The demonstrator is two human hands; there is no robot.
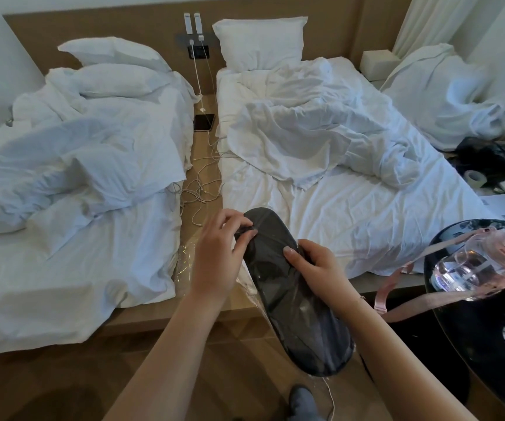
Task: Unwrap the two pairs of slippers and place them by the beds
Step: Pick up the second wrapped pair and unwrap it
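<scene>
Left hand (217,253): reaching forward, fingertips pinching the clear wrapper (246,285) at the far end of the slippers (287,287).
Right hand (316,265): gripping the slippers' right edge mid-length, thumb lying on top.
Slippers: dark pair, lying inside the wrapper, hovering over the foot of the gap between the two beds (351,214).
Writing: none legible.
Bottle (482,262): lying right of the slippers on a black table (473,344), holding clear liquid.

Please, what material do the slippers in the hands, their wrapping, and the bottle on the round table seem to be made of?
Slippers: probably soft dark grey fabric; the surface looks matte.
Wrapping: thin clear plastic film; it is see-through, creased, with shiny glints.
Bottle: likely clear hard plastic, pink-tinted, though glass cannot be excluded.
Round table: glossy black top, perhaps glass or lacquer.
</scene>
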